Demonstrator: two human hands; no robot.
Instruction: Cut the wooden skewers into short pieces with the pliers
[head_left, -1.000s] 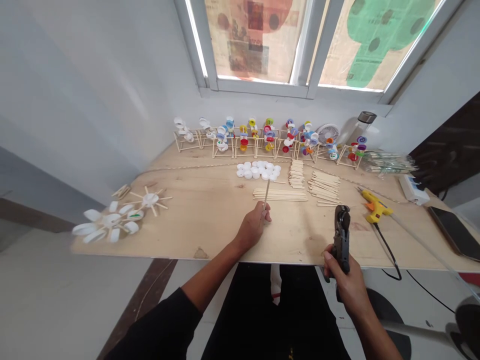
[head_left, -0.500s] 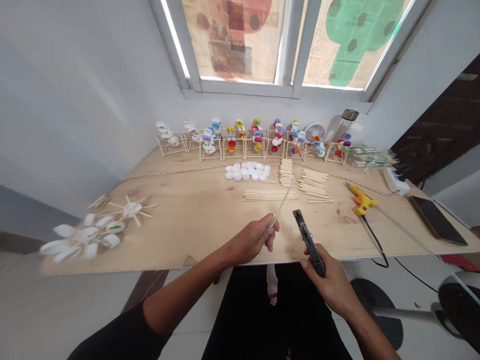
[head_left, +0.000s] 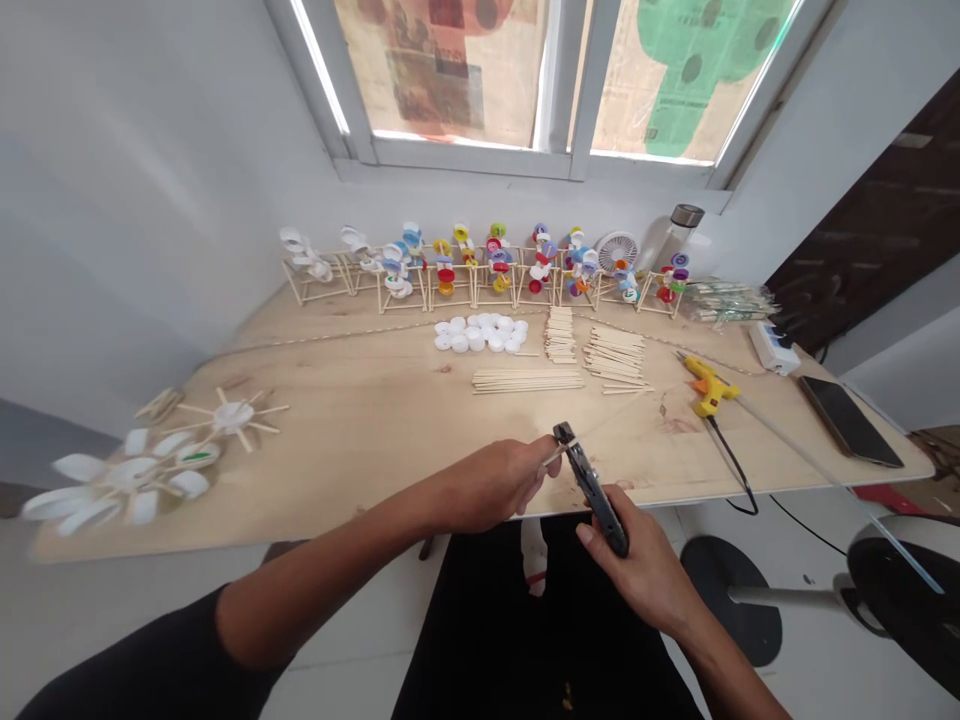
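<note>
My left hand (head_left: pixel 499 485) pinches a thin wooden stick (head_left: pixel 592 435) near its end, over the front edge of the plywood table (head_left: pixel 360 440). My right hand (head_left: pixel 637 565) is wrapped round the handles of black cutting pliers (head_left: pixel 589 485). The pliers' jaws meet the stick right beside my left fingertips. Further back lie a row of long sticks (head_left: pixel 527 380), two piles of shorter sticks (head_left: pixel 615 357) and a cluster of white bottle caps (head_left: pixel 481 334).
Several stick frames with coloured caps (head_left: pixel 487 268) line the back edge under the window. A yellow glue gun (head_left: pixel 705 385) with its cord, a power strip (head_left: pixel 774 347) and a phone (head_left: pixel 849 420) lie at the right. White cap-and-stick wheels (head_left: pixel 150 455) sit at the left.
My left hand drew the stick back from the pile toward me. My right hand swung the pliers left until their jaws reached the stick. The view shifted left.
</note>
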